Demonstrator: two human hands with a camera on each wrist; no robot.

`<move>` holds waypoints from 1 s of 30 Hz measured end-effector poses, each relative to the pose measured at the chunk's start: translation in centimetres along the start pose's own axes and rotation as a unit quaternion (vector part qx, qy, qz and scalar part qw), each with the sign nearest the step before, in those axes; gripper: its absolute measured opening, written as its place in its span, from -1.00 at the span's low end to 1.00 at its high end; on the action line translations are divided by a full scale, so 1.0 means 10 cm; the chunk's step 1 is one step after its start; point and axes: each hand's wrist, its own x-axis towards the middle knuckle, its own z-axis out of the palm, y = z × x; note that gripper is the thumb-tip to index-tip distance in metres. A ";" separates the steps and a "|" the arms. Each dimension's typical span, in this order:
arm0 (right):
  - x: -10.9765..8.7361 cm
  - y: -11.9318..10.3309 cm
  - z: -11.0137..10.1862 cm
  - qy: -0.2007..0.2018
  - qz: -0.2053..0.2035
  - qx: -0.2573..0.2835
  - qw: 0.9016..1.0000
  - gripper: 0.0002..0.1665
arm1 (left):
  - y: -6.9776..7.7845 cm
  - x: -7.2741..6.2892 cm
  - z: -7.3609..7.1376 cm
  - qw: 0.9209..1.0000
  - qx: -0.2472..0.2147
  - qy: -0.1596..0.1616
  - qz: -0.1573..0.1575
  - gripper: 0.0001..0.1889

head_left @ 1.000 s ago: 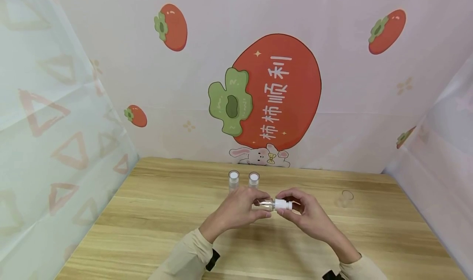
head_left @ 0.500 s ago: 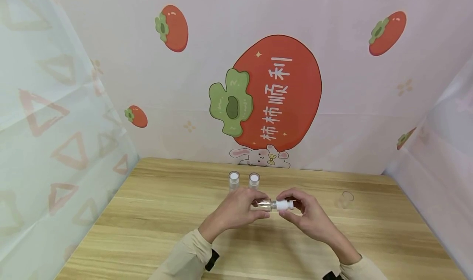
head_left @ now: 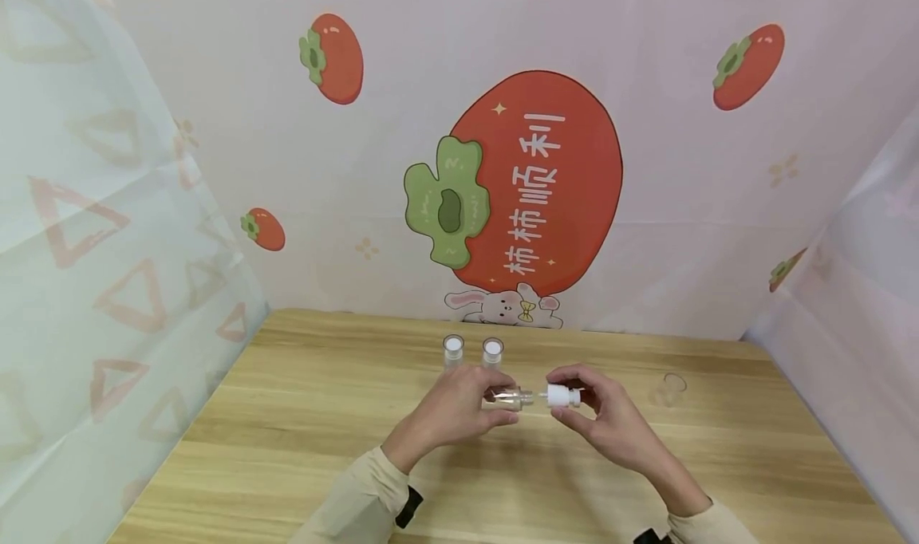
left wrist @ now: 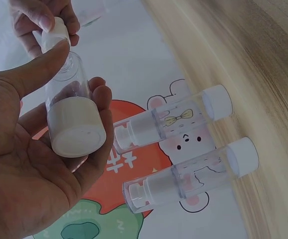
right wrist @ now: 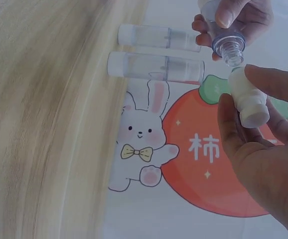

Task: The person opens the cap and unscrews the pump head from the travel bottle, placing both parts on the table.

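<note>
My left hand (head_left: 459, 404) grips a clear bottle (left wrist: 69, 74) with a white base, held sideways above the table. Its threaded neck (right wrist: 232, 52) points toward my right hand (head_left: 603, 416). Between thumb and fingers, my right hand pinches a white pump head (head_left: 562, 396), whose thin stem points at the bottle's neck. A narrow gap shows between pump collar and neck in the head view. Behind the left hand, two more clear bottles with white pumps, a left one (head_left: 453, 348) and a right one (head_left: 492, 351), stand upright and capped.
A clear cap (head_left: 673, 383) stands on the wooden table (head_left: 301, 416) to the right of my hands. A printed cloth backdrop (head_left: 668, 273) rises along the table's back edge, with side cloths left and right.
My right hand has drawn the pump head to the right, away from the bottle, and the threaded neck now shows. The left hand has shifted slightly left with the bottle.
</note>
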 end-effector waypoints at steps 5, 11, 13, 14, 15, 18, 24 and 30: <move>-0.01 0.02 -0.05 0.003 0.017 -0.011 1.000 -0.55 | 0.00 0.00 -0.01 1.000 0.003 0.003 -0.008 -0.67; -0.02 0.07 -0.09 0.012 0.039 -0.016 0.999 -0.55 | -0.01 -0.01 -0.01 1.000 0.001 0.004 -0.004 -0.67; -0.03 0.08 -0.11 0.017 0.044 -0.019 0.999 -0.56 | -0.02 -0.01 -0.02 1.000 -0.003 0.006 0.000 -0.67; -0.03 0.09 -0.11 0.020 0.048 -0.020 0.998 -0.56 | -0.02 -0.01 -0.02 1.000 -0.004 0.007 0.001 -0.67; -0.03 0.10 -0.12 0.021 0.055 -0.022 0.998 -0.56 | -0.03 -0.01 -0.02 1.000 -0.004 0.007 0.001 -0.67; -0.04 0.12 -0.14 0.027 0.072 -0.028 0.997 -0.57 | -0.03 -0.03 -0.02 1.000 -0.005 0.011 0.002 -0.67; -0.06 0.18 -0.18 0.042 0.099 -0.056 0.993 -0.57 | -0.03 -0.06 -0.05 1.000 0.004 0.016 -0.003 -0.69; -0.07 0.26 -0.23 0.062 0.108 -0.084 0.989 -0.57 | -0.05 -0.09 -0.07 1.000 0.004 0.026 0.001 -0.69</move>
